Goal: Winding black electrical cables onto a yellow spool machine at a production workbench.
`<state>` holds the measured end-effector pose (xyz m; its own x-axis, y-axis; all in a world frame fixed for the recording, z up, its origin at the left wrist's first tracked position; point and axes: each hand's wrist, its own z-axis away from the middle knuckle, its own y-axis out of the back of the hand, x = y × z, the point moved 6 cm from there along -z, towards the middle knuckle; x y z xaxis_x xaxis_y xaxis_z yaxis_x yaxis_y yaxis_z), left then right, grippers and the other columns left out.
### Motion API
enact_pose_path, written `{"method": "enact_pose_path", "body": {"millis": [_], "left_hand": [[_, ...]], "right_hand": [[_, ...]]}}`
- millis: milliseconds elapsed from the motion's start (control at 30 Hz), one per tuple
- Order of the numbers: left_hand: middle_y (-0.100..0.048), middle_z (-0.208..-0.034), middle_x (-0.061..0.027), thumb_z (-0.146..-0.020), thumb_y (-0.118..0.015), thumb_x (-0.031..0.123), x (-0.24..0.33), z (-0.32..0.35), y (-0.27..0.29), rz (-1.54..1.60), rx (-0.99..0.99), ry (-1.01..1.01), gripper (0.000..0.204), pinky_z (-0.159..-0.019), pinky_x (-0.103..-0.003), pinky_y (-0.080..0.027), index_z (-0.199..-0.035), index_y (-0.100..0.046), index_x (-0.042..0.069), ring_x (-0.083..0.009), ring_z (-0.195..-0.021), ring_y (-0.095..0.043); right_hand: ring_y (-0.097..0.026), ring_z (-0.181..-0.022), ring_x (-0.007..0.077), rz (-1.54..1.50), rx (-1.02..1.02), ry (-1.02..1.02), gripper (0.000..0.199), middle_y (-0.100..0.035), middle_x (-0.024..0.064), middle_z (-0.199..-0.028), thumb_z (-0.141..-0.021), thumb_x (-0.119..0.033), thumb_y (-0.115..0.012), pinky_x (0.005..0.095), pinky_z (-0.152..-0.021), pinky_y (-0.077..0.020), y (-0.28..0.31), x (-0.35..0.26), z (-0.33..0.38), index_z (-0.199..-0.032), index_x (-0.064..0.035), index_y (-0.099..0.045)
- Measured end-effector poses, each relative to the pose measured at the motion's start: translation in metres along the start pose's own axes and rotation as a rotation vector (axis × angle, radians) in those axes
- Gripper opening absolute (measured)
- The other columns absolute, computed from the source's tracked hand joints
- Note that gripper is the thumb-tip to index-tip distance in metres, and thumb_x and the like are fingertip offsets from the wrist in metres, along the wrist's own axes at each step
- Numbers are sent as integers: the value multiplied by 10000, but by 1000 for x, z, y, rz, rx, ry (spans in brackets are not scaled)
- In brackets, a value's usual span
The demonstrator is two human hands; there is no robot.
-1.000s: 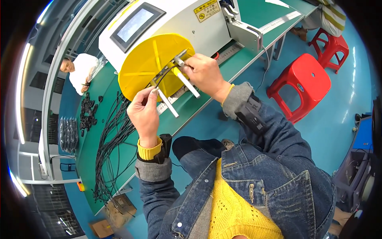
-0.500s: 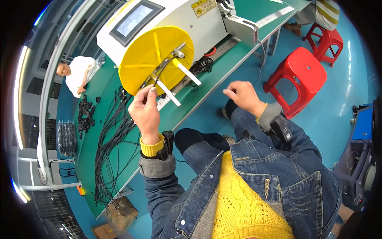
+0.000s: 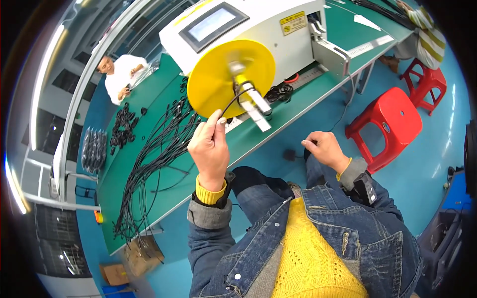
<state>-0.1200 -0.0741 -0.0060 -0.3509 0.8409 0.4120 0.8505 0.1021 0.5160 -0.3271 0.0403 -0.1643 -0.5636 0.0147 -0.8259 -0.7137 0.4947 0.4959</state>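
Note:
My left hand (image 3: 208, 149) pinches a black cable (image 3: 230, 105) between thumb and fingers, just in front of a yellow disc (image 3: 208, 74). From there the cable runs up to the metal prongs (image 3: 257, 115) standing out of the disc and bends around them. Motion smears the disc's centre and the prongs. The disc sits on the front of a white machine (image 3: 278, 44) with a screen (image 3: 212, 25). My right hand (image 3: 326, 150) is held above my lap, loosely closed, thumb against the curled fingers. It touches nothing, and no object shows in it.
Long black cables (image 3: 149, 169) lie across the green table (image 3: 174, 184) on the left, with small black parts (image 3: 121, 126) beyond. A coiled cable (image 3: 279, 93) rests beneath the machine. Red stools (image 3: 387, 124) stand to the right. Another person (image 3: 121, 74) is across the table.
The disc has gone from sharp to blurred, its prongs have turned, and the cable now bends around them. The view has shifted, so machine and hands appear farther right.

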Motion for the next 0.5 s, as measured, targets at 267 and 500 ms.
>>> {"method": "enact_pose_path", "body": {"millis": [267, 500], "left_hand": [[-544, -655, -106, -827, -588, 37, -1, 13, -20, 48, 35, 81, 167, -510, -267, -410, -982, -626, -14, -182, -550, -512], [-555, -704, -116, -825, -566, 10, 24, 10, -31, -42, 99, -47, 231, -524, -292, -425, -1052, -594, -21, -211, -575, -524]], "right_hand": [[-577, -583, 315, -6, -71, -40, 210, -590, 165, -632, -746, -204, -618, 377, -548, -454, 5, 4, -2, -706, 2, -632], [-573, -569, 267, -64, -21, 169, 163, -582, 143, -635, -752, -161, -629, 334, -528, -445, 13, -24, -22, -728, -1, -621]]}}
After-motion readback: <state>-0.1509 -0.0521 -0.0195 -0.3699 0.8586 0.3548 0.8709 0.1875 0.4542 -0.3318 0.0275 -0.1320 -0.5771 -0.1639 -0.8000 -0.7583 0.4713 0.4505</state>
